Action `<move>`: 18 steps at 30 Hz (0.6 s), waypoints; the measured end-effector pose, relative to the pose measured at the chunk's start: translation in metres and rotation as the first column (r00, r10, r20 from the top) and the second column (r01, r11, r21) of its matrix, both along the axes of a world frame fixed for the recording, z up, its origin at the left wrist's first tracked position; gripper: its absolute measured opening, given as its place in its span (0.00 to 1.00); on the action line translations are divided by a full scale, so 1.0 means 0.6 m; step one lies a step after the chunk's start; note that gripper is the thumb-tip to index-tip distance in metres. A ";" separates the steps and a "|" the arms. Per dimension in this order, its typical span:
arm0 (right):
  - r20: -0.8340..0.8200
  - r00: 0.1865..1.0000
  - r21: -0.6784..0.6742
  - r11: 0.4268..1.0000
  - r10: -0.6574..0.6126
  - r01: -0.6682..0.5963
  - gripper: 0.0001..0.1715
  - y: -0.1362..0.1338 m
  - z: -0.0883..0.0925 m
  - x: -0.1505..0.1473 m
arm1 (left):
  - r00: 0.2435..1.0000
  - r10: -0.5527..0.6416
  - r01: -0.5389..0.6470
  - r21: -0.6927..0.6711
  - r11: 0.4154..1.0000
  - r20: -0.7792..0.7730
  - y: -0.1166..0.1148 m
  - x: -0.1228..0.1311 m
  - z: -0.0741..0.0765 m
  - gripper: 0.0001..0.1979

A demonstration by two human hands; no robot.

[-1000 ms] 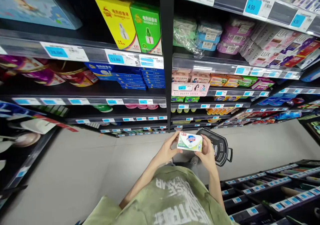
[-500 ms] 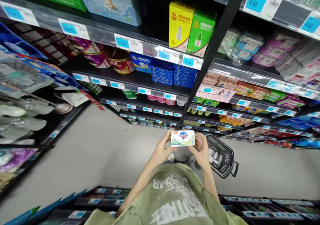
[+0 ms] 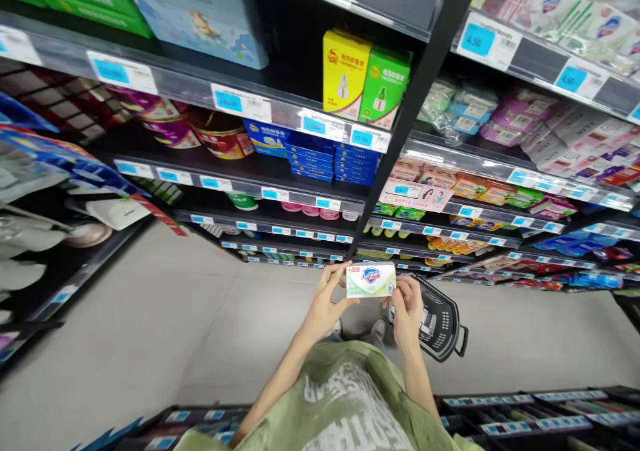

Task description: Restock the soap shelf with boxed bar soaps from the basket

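A small white and green soap box (image 3: 371, 281) with a blue and red shield logo is held level in front of my chest. My left hand (image 3: 325, 301) grips its left end, fingers curled round it. My right hand (image 3: 407, 304) grips its right end in the same way. Just right of my hands and below them, a black shopping basket (image 3: 440, 317) stands on the floor with a few small items inside. My shoes show under the box.
Dark shelves with blue price tags rise ahead: a yellow box (image 3: 345, 72) and a green box (image 3: 384, 85) above, blue boxes (image 3: 320, 154) below, soap packs (image 3: 565, 151) to the right. Another rack (image 3: 60, 191) stands left. Grey floor tiles (image 3: 165, 331) run between. Low shelves (image 3: 520, 417) lie behind me.
The view has swung left and tilted, then steadied. Both hands keep the soap box, now turned level and a little higher.
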State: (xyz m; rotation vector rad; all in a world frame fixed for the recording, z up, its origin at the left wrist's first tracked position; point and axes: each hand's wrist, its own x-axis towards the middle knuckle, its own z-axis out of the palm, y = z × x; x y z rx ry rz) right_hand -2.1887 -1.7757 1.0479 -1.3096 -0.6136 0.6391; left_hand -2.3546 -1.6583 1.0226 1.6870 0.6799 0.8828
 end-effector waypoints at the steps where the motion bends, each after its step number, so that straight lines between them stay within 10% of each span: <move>1: 0.002 0.999 -0.002 0.999 -0.033 0.033 0.23 -0.006 0.001 0.002 | 1.000 -0.022 0.022 0.019 1.000 -0.002 0.003 0.007 0.003 0.35; 12: -0.034 0.939 -0.059 0.938 -0.343 0.341 0.30 -0.055 0.024 0.040 | 0.985 -0.172 0.169 0.083 0.982 0.033 0.000 0.108 0.024 0.34; 18: 0.460 0.788 0.143 0.910 -0.410 0.390 0.36 -0.053 0.042 0.034 | 0.961 -0.160 0.180 -0.071 0.981 0.227 -0.025 0.168 0.009 0.26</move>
